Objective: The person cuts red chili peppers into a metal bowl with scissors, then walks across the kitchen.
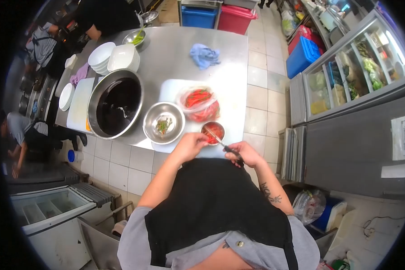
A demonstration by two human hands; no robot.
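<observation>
My right hand (245,154) grips black-handled scissors (229,150), whose metal blades reach over a small metal bowl (223,137) of cut red chillies (213,130). At that bowl's left rim, the fingers of my left hand (195,144) are pinched together; what they hold is too small to make out against the red pieces. Just behind is a clear plastic bag (215,98) of whole red chillies (198,97). To its left a wider metal bowl (180,114) contains green stems (163,125). These stand on a white cutting board (168,90).
A large metal pot (92,114) of dark liquid stands at left, with stacked white bowls (123,57) behind. A blue cloth (204,56) lies on the steel table (231,45). One person (105,18) is across the table; another (24,130) bends at far left.
</observation>
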